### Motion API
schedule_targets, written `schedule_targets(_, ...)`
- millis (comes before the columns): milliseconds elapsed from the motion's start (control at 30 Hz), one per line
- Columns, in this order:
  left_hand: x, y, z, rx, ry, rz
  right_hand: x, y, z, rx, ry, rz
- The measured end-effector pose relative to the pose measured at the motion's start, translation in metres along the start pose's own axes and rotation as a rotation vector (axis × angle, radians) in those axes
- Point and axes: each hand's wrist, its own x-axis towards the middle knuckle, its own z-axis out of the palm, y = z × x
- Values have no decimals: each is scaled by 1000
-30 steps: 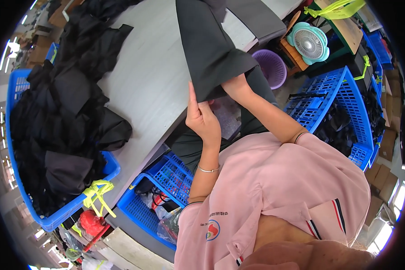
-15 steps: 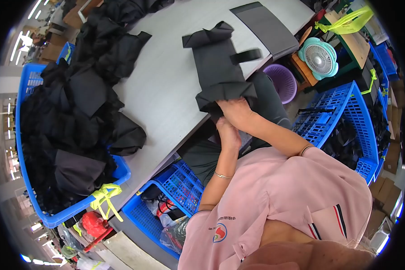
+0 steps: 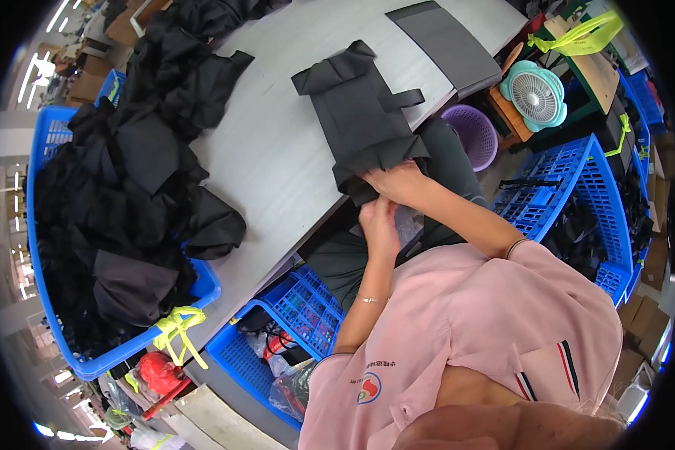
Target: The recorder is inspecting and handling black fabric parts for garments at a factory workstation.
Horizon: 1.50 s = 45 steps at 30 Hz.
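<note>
A black fabric bag point(image 3: 358, 116) with strap handles lies flat on the grey table point(image 3: 270, 157), its lower edge hanging over the table's near edge. My right hand point(image 3: 394, 181) grips that lower edge, fingers closed on the cloth. Just below it, my left hand point(image 3: 379, 222) is at the table's edge, fingers curled under the same hem; whether it pinches the cloth is hard to see.
A blue crate point(image 3: 90, 360) heaped with black fabric point(image 3: 120, 187) fills the left. A grey folded stack point(image 3: 446, 41) lies at the table's far end. Blue crates point(image 3: 292, 315) stand under the table and at right point(image 3: 570, 187), beside a purple basket point(image 3: 472, 135) and a fan point(image 3: 536, 94).
The black bag, held up in the air a second ago, has been laid flat on the table. Both hands have come down to its near edge.
</note>
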Motion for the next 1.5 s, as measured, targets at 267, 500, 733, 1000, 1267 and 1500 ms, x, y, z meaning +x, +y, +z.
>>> schedule_targets(267, -34, 40, -3, 303, 354, 427, -23, -7, 0, 179, -31, -6)
schedule_targets(500, -34, 107, 23, 1101, 156, 817, -39, -2, 6, 392, -126, 153)
schedule_targets(733, 109, 97, 29, 1913, -543, 971, -45, 2, -22, 608, -295, 177)
schedule_targets(1000, 150, 100, 43, 1949, -94, 949, -58, 6, -45, 449, -28, 83)
schedule_targets(1267, 98, 75, 42, 1538, -32, 888, -107, 27, -52, 1029, 456, 1045)
schedule_targets(1500, 17, 114, 46, 1209, 192, 1185, -115, 38, -8, 1815, 377, 1367)
